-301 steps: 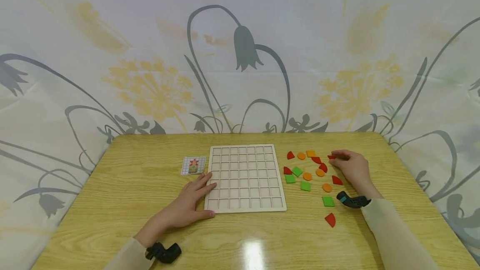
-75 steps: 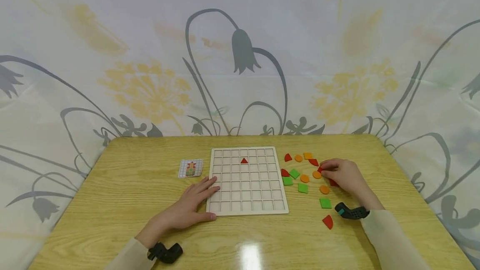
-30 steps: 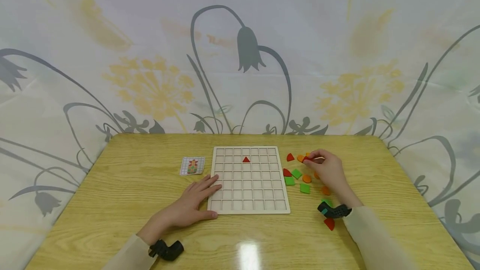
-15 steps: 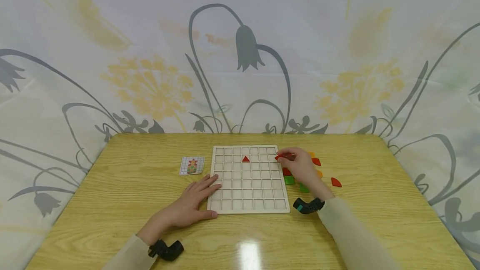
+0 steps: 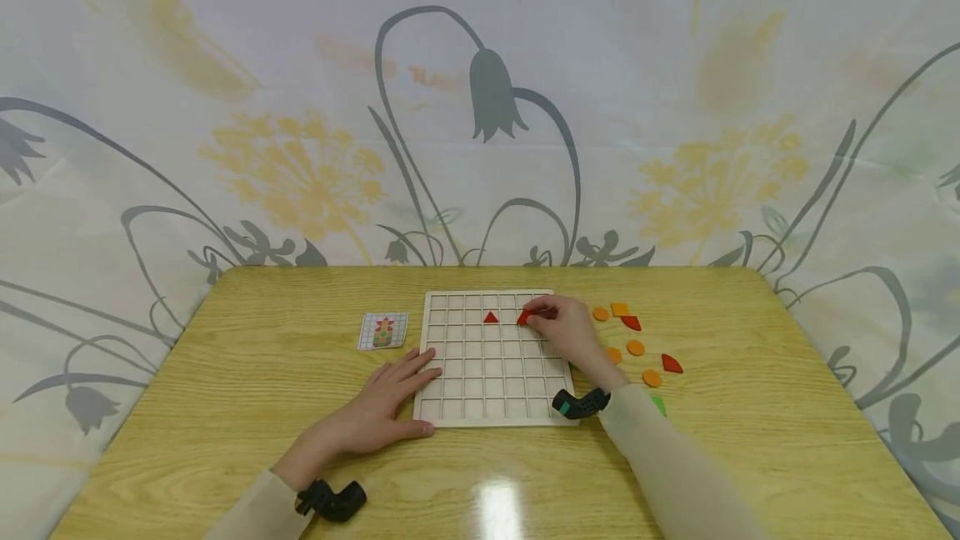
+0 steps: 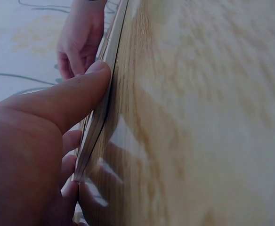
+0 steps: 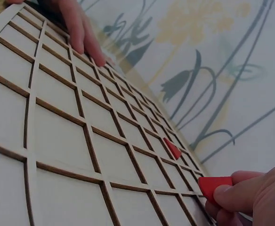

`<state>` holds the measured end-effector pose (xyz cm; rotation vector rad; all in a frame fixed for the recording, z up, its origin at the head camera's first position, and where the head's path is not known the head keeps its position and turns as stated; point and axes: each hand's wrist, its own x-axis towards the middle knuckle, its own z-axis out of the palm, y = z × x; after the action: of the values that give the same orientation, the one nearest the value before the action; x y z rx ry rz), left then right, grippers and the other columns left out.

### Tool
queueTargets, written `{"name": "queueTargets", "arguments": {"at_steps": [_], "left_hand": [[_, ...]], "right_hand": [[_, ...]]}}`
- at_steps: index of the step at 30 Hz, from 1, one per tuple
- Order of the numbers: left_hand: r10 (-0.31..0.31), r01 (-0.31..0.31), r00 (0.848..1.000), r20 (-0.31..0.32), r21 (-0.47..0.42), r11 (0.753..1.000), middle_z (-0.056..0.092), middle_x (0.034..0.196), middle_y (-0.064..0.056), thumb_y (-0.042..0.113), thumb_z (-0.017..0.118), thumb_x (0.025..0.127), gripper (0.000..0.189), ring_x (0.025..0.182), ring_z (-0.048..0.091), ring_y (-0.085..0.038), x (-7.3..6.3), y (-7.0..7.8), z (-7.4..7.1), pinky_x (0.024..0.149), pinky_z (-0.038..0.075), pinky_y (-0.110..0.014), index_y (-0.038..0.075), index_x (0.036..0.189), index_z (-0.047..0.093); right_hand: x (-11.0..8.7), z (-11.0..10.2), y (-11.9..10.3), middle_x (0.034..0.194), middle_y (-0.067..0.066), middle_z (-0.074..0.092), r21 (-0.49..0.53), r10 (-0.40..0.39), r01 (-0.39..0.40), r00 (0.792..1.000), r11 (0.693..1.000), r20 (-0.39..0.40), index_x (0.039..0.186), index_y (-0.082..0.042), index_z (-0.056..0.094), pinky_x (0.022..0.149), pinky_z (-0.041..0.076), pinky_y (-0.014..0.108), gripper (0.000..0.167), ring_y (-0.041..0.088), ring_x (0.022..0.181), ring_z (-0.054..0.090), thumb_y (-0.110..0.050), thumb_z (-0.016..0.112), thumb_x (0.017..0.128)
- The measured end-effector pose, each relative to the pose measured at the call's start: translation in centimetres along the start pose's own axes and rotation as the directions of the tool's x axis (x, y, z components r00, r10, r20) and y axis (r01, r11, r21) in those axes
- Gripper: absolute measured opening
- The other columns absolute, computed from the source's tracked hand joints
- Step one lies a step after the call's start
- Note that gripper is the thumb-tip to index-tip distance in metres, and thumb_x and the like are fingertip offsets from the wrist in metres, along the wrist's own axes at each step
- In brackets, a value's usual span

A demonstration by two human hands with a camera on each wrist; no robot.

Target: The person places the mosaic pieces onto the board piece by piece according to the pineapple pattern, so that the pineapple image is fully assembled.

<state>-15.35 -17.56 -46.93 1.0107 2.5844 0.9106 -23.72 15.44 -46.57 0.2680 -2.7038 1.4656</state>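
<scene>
My right hand (image 5: pixel 573 338) pinches a red quarter-circle tile (image 7: pixel 212 186) between thumb and fingers. It holds the tile over the upper right cells of a pale wooden grid board (image 5: pixel 465 422). A red triangle tile (image 5: pixel 491 317) lies in a cell of the second row from the top, left of the held tile. My left hand (image 5: pixel 372 411) rests spread at the board's left edge. Its fingertips lie on the frame, and its thumb (image 6: pixel 76 92) lies along the near corner.
Left of the board lies a small picture card (image 5: pixel 383 330) with a coloured pattern on a grid. Orange round tiles (image 5: pixel 652 378), an orange square (image 5: pixel 619 309), red quarter-circles (image 5: pixel 672 363) and a partly covered green tile (image 5: pixel 659 406) lie to the right.
The red triangle came onto the board after the earliest frame. My right hand took a red quarter-circle from the loose tiles and moved left with it over the board. The left hand stayed put.
</scene>
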Motion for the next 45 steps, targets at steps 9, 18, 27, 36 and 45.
{"name": "queueTargets", "arguments": {"at_steps": [9, 18, 27, 36, 45], "left_hand": [[0.006, -0.006, 1.0, -0.003, 0.001, 1.0, 0.018, 0.165, -0.01, 0.044, 0.066, 0.095, 0.074, 0.151, 0.009, -0.036, 0.0, -0.1, 0.1, 0.113, 0.009, -0.067, 0.009, 0.154, 0.038], [-0.016, 0.016, 1.0, 0.009, -0.003, 1.0, 0.015, 0.166, -0.006, 0.044, 0.067, 0.093, 0.077, 0.152, 0.006, -0.032, -0.1, -0.1, 0.0, 0.115, 0.006, -0.063, 0.01, 0.155, 0.036], [-0.022, 0.022, 1.0, 0.016, -0.006, 1.0, 0.015, 0.166, -0.006, 0.044, 0.068, 0.093, 0.078, 0.152, 0.006, -0.031, 0.0, 0.2, -0.1, 0.115, 0.005, -0.062, 0.011, 0.156, 0.036], [-0.01, 0.01, 1.0, 0.009, -0.006, 1.0, 0.015, 0.166, -0.006, 0.043, 0.068, 0.094, 0.076, 0.152, 0.007, -0.032, 0.0, 0.0, 0.0, 0.115, 0.006, -0.063, 0.01, 0.155, 0.037], [-0.011, 0.011, 1.0, 0.007, 0.0, 1.0, 0.016, 0.166, -0.008, 0.044, 0.067, 0.094, 0.075, 0.151, 0.008, -0.033, 0.1, -0.1, 0.1, 0.114, 0.007, -0.064, 0.01, 0.154, 0.038]], "right_hand": [[0.4, 0.9, -0.4, 0.095, 0.001, 0.072, 0.031, -0.005, 0.005, 1.0, 1.0, 0.016, 0.099, -0.011, 0.077, 0.081, 0.054, 0.037, 0.011, 0.019, 0.089, 0.066, -0.006, 0.072, 0.091], [0.0, 1.2, -0.7, 0.095, -0.001, 0.073, 0.04, -0.029, 0.027, 0.999, 0.999, 0.044, 0.095, -0.013, 0.079, 0.079, 0.054, 0.037, 0.009, 0.017, 0.087, 0.066, -0.008, 0.072, 0.092], [0.2, 1.5, -0.6, 0.096, -0.002, 0.073, -0.041, -0.037, 0.04, 0.996, 0.998, 0.082, 0.097, -0.015, 0.079, 0.078, 0.053, 0.036, 0.009, 0.015, 0.084, 0.065, -0.011, 0.073, 0.092], [0.1, 1.6, -1.2, 0.099, -0.001, 0.072, -0.095, -0.056, 0.067, 0.992, 0.993, 0.111, 0.097, -0.014, 0.079, 0.081, 0.054, 0.038, 0.009, 0.017, 0.089, 0.066, -0.01, 0.072, 0.092], [0.2, 2.1, -1.0, 0.098, 0.0, 0.069, -0.128, -0.065, 0.079, 0.992, 0.989, 0.106, 0.094, -0.013, 0.079, 0.083, 0.053, 0.039, 0.009, 0.02, 0.092, 0.065, -0.007, 0.072, 0.091]]}}
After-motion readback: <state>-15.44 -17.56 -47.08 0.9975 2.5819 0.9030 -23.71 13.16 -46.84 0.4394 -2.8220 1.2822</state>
